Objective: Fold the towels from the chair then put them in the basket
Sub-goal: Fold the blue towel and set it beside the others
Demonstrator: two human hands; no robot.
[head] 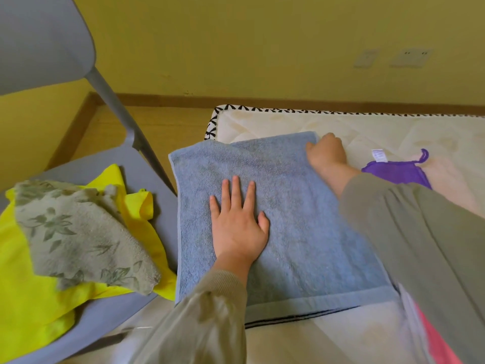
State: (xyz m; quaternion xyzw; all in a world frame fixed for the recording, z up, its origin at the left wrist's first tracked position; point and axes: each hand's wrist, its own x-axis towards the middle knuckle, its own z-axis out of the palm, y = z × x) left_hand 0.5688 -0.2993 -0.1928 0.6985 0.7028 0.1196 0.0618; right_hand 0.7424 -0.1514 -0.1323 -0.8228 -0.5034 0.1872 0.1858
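A blue towel [301, 211], folded into a rectangle, lies on the corner of a cream mattress [367, 132]. My left hand [238, 222] presses flat on its middle with the fingers spread. My right hand [326, 152] sits at the towel's far right corner, fingers curled over the edge there. To the left, a grey chair [147, 166] holds a yellow towel [31, 298] with a grey-green leaf-patterned towel [78, 237] crumpled on top. No basket is in view.
A purple cloth [393, 170] with a white label lies on the mattress right of my right arm. Something pink [433, 340] shows at the bottom right. Wooden floor and a yellow wall with sockets lie beyond the mattress.
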